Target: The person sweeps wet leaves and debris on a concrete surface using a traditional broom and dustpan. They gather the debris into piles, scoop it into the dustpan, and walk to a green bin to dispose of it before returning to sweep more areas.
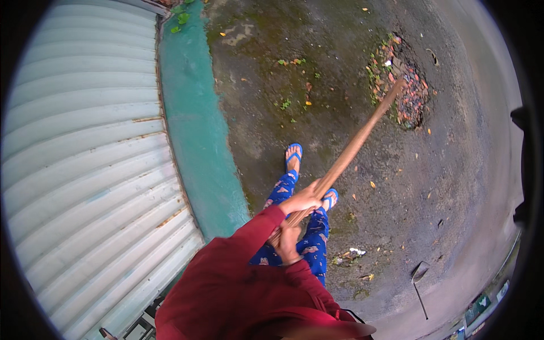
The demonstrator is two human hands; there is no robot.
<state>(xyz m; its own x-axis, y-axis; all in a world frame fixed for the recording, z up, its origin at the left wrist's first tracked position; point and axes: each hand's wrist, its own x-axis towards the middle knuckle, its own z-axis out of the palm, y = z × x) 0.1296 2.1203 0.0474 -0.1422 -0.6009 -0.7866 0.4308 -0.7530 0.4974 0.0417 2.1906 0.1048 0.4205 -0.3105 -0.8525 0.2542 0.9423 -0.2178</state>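
- Grip state: the left hand (303,201) wraps the wooden handle (354,146) higher up; the right hand (287,245) closes around its lower end, near the red sleeve (249,238).
- Tool position: the handle runs up and right; its far end sits in the pile of leaves and debris (399,85) on the wet ground (453,187). The head is hidden in the pile.
- Slip risk: the surface looks damp and mossy; the blue sandals (293,154) may lose traction during a hard stroke.
- Scatter risk: an overlong pull likely spreads the pile across the ground.
- Missed litter: loose scraps (356,252) near the feet lie well apart from the pile.
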